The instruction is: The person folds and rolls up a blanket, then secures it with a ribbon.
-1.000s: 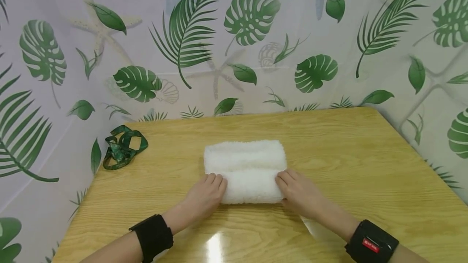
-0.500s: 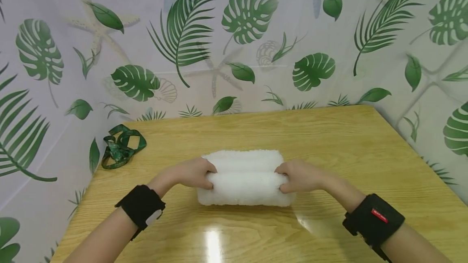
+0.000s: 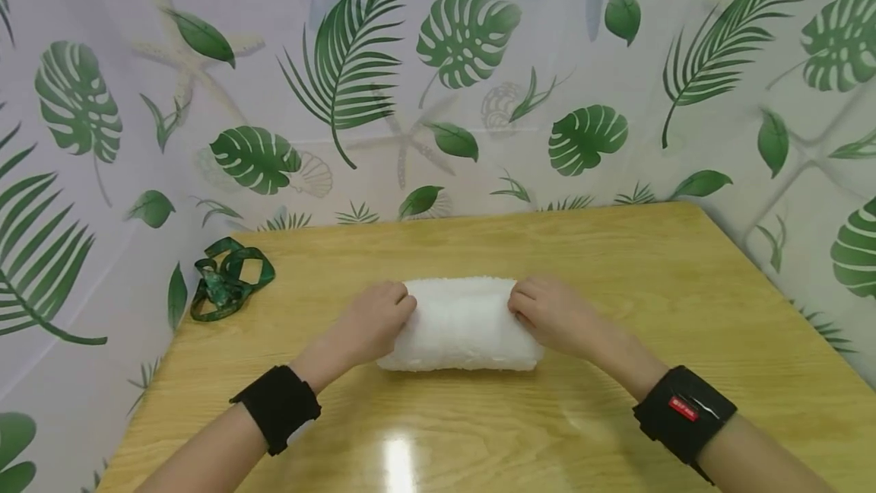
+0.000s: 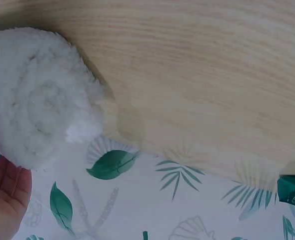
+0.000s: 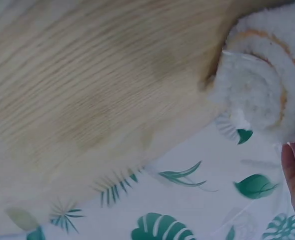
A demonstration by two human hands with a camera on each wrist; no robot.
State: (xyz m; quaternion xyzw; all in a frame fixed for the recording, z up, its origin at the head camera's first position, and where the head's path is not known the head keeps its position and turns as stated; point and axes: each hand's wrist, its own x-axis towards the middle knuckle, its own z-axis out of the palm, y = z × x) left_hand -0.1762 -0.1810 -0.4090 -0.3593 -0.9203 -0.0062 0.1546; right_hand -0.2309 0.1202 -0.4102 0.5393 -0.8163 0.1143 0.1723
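Observation:
A white fluffy towel point(image 3: 465, 329), rolled up, lies crosswise on the wooden table. My left hand point(image 3: 376, 322) holds its far left corner with curled fingers, and my right hand point(image 3: 556, 318) grips the far right corner. A spiral of layers shows at the roll's left end point(image 4: 42, 102) in the left wrist view, where the fingers point(image 4: 10, 187) lie against the fluffy surface. From the right wrist, the roll's other end point(image 5: 252, 90) shows loose layers with an orange-tan edging. Parts of the fingertips are hidden behind the towel.
A crumpled dark green ribbon-like strap point(image 3: 229, 280) lies at the table's far left corner. Leaf-printed cloth point(image 3: 479, 135) hangs along the back and sides of the wooden table point(image 3: 465, 440). Black bands point(image 3: 279, 408) wrap both wrists.
The towel's far part has been rolled in, making a shorter, rounder bundle. Both hands moved from its near corners to its ends, then up to its far corners.

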